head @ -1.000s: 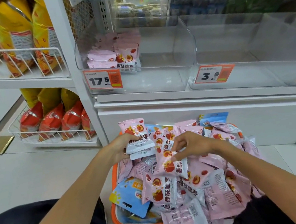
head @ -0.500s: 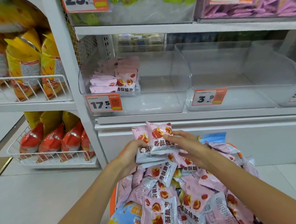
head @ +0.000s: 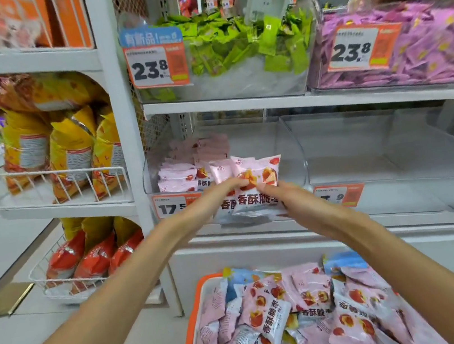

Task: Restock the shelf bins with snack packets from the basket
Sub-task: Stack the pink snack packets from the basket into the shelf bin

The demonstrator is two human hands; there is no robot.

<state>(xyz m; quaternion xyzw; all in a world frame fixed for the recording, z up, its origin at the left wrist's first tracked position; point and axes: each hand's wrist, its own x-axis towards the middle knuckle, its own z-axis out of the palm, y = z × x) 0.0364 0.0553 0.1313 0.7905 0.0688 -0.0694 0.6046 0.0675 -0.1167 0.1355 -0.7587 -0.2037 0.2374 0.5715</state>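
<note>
Between my two hands is a small stack of pink snack packets (head: 254,185) with red fruit pictures, held up at the front of a clear shelf bin (head: 290,147). My left hand (head: 209,201) grips the stack's left side and my right hand (head: 292,203) holds its right side. Inside that bin, at its left, lie more pink packets (head: 184,169). Below, an orange basket (head: 189,324) is heaped with pink packets (head: 300,314) and a few blue ones.
A second clear bin (head: 378,149) to the right looks empty, with a price tag (head: 338,195) on its front. Bins of green (head: 230,41) and purple (head: 422,48) sweets sit on the shelf above. Wire racks (head: 60,185) of yellow bags stand at left.
Both hands have lifted the stack of pink packets out of the basket and up to the front of the left clear bin. The view has tilted upward.
</note>
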